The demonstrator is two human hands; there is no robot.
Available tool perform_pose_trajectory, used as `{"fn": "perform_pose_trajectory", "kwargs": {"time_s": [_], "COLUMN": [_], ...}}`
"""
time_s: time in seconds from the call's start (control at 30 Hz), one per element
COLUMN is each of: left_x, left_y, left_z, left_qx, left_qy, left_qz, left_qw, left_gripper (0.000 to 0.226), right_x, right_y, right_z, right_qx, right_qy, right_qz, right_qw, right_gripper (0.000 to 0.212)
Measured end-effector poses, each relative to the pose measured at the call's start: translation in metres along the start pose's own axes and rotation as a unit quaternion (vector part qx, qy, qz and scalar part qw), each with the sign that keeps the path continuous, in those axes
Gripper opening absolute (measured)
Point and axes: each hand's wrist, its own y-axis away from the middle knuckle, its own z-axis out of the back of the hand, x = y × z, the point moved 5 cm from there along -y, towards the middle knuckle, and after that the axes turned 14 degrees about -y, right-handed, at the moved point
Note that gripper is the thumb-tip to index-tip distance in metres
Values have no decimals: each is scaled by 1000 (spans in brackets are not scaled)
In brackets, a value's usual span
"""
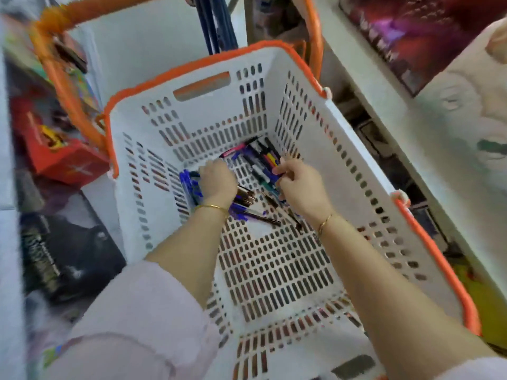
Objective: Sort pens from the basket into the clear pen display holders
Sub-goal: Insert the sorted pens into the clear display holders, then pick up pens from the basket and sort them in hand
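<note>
Inside the basket (277, 69), left hand (218, 179) grips blue pens (188, 187) at nine o'clock; right hand (300, 185) pinches mixed pens (260, 157) at one o'clock

No text is legible; all print blurred.

basket (356, 171): one, white with an orange rim
hands: two, the left hand (218, 179) and the right hand (300, 185), both over the far end of the basket floor
bracelets (212, 207): two gold bands, one on each wrist
pens (263, 160): well over a dozen, heaped toward the far right corner; too blurred for an exact count
blue pens (189, 187): one bundle near the left wall, number unclear
pink pen (233, 150): one
red box (68, 163): one, outside the left edge
</note>
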Motion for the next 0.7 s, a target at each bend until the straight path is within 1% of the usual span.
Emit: {"fn": "perform_pose_trajectory", "kwargs": {"time_s": [0.1, 0.23, 0.3, 0.37, 0.4, 0.47, 0.5, 0.57, 0.63, 0.7], "left_x": [-2, 2, 3, 4, 4, 2, 1, 1, 5, 9], "left_y": [-38, -53, -49, -34, -22, 6, 21, 42, 50, 48], "left_z": [-14, -30, -27, -20, -16, -11, -13, -22, -31, -40], "left_qx": [2, 13, -3, -1, -2, -7, -4, 0, -1, 6], "left_qy": [-68, -95, -83, -68, -79, -137, -179, -238, -262, -292], "left_qz": [-44, -65, -73, -85, -102, -172, -218, -291, -313, -309], "left_qw": [997, 993, 994, 994, 992, 975, 959, 927, 913, 905], "left_gripper": [31, 19, 16, 17, 16, 15, 18, 33, 52, 80], "right_x": [-21, -37, -39, -36, -34, -28, -26, -22, -22, -25], "right_y": [-12, -19, -20, -17, -15, -10, -8, -5, -5, -6], "right_z": [-9, -16, -17, -17, -17, -20, -22, -26, -26, -24], "right_qx": [-6, -21, -24, -30, -30, -24, -19, -15, -20, -29], "right_qy": [-13, -21, -21, -22, -22, -20, -19, -18, -18, -18], "right_qz": [-25, -52, -56, -61, -62, -62, -62, -60, -58, -62], "right_qw": [1000, 998, 998, 997, 997, 998, 998, 998, 998, 997], "right_gripper": [34, 32, 33, 33, 33, 31, 30, 30, 30, 29]}}
